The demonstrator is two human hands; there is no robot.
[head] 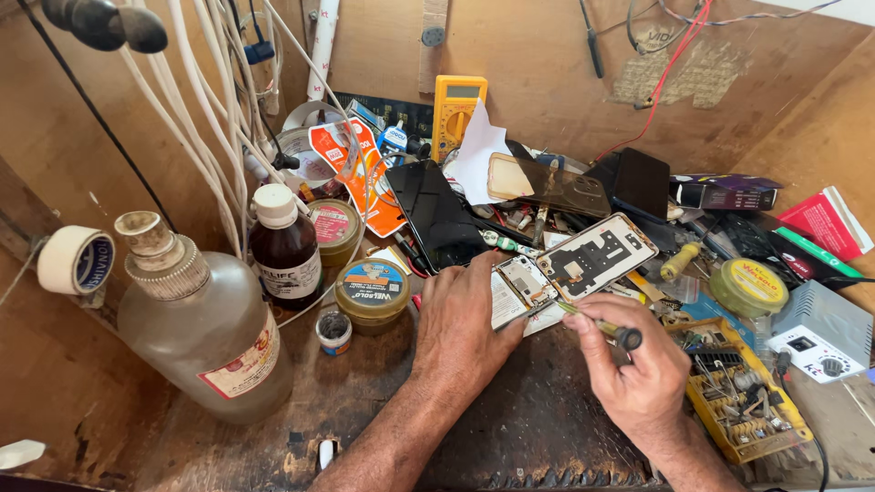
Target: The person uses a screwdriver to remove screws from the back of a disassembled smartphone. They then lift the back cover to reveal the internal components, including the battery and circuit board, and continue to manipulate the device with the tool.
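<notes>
The left hand (465,328) lies knuckles up on the dark worn bench (538,428), its fingers curled and pressed onto the near edge of an opened phone (521,287), holding it flat. The right hand (638,369) sits just to the right of the left one, fingers bunched together in a pinch around a small screwdriver (597,323); the dark cap of the handle pokes out above the knuckles and the thin tip slants up and left to meet the phone just beyond the fingertips. A loose phone back frame (597,255) rests tilted just past the right hand, touching the opened phone. Left of the left hand stand a small round tin (372,292) and a brown bottle (285,246), with a big clear bottle (205,328) farther left. Right of the right hand lies a yellow tray of small parts (743,396)
</notes>
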